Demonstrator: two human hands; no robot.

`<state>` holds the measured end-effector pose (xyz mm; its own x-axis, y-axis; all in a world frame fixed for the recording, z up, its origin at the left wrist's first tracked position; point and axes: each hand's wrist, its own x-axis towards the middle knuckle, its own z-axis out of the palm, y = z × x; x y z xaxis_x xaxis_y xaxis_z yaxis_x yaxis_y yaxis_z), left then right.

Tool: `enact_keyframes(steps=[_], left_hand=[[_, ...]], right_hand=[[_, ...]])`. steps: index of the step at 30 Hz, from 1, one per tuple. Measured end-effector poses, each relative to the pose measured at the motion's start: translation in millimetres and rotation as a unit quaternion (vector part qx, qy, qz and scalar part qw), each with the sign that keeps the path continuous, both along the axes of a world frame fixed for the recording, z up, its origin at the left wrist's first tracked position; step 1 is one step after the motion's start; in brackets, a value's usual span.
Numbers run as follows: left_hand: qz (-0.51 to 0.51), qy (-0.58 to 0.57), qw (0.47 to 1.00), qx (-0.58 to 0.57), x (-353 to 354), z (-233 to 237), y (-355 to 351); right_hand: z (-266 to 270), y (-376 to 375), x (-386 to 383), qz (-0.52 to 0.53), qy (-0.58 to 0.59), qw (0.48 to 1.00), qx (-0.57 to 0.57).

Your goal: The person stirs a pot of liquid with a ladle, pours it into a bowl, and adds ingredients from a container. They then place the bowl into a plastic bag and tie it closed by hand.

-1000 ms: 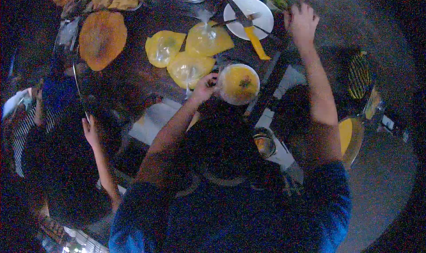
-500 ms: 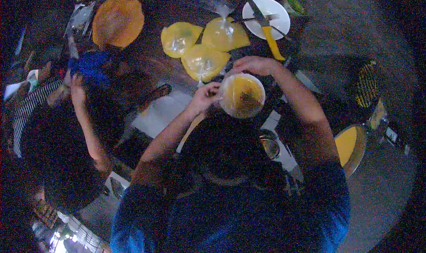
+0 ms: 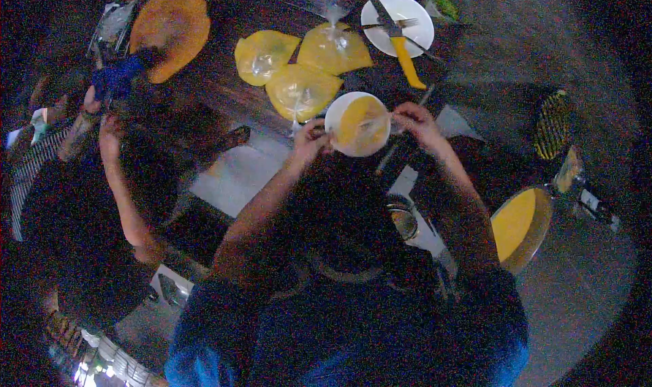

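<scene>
A round white bowl [image 3: 333,120] with yellow content, a clear plastic bag seemingly around it, is between my two hands. My left hand [image 3: 311,142] pinches at its left side. On the right, my right hand [image 3: 415,125] has its fingers closed at the edge of the clear plastic. Just beyond lie three tied clear bags of yellow liquid: one at the left [image 3: 267,56], one at the right [image 3: 334,49] and one nearest me [image 3: 303,91]. Behind my right hand, a white plate [image 3: 422,28] carries a yellow-handled knife [image 3: 405,62] and a fork.
At the left a co-worker's arm [image 3: 122,183] reaches beside blue cloth [image 3: 119,80] and an orange oval piece [image 3: 170,34]. A large pan of yellow liquid [image 3: 519,225] stands at the right. White sheets [image 3: 241,173] lie before me.
My right hand has come down from above the bowl to its right side. The bowl has shifted slightly left and up in view, and its yellow content looks differently spread.
</scene>
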<state>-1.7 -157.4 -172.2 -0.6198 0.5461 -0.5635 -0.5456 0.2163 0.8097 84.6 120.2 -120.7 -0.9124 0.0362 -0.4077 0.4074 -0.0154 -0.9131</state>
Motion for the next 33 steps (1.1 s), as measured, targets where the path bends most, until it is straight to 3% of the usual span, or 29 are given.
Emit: enact_keyframes(steps=[3,4,6,7,9,14,16,18,19,21,24,27,30,33], left_hand=[[-0.061,0.015,0.997,-0.039,-16,39,26],[-0.057,0.162,0.981,-0.085,-15,37,32],[-0.042,0.443,0.88,-0.169,-8,32,44],[-0.052,0.452,0.87,-0.189,3,66,51],[-0.084,0.508,0.841,-0.169,28,87,72],[-0.103,0.441,0.876,-0.166,28,75,93],[-0.079,0.511,0.85,-0.097,18,99,92],[-0.085,0.487,0.867,-0.066,17,141,95],[-0.089,0.474,0.874,-0.051,17,159,97],[-0.083,0.491,0.867,-0.036,16,179,101],[-0.093,0.49,0.867,-0.026,15,188,101],[-0.117,0.502,0.856,-0.02,13,190,100],[-0.165,0.525,0.835,-0.011,13,200,104],[-0.29,0.532,0.795,0.009,9,215,106]], right_hand=[[21,-13,-5,-0.118,0.013,0.992,0.037],[27,-17,-12,-0.151,0.027,0.987,0.042],[40,-22,-30,-0.216,0.053,0.973,0.051],[46,-24,-35,-0.242,0.028,0.969,0.027],[58,-26,-41,-0.294,-0.019,0.955,-0.023],[55,-20,-40,-0.233,0.048,0.971,0.031],[79,-26,-38,-0.142,0.059,0.972,0.177],[112,-35,-36,-0.022,0.068,0.929,0.363],[128,-39,-33,0.009,0.076,0.911,0.406],[151,-45,-23,0.011,0.108,0.911,0.397],[168,-38,6,-0.087,0.172,0.941,0.277],[158,-9,24,-0.045,0.147,0.844,0.514],[89,-21,23,-0.01,0.18,0.904,0.388],[72,-23,10,-0.011,0.191,0.957,0.219]])
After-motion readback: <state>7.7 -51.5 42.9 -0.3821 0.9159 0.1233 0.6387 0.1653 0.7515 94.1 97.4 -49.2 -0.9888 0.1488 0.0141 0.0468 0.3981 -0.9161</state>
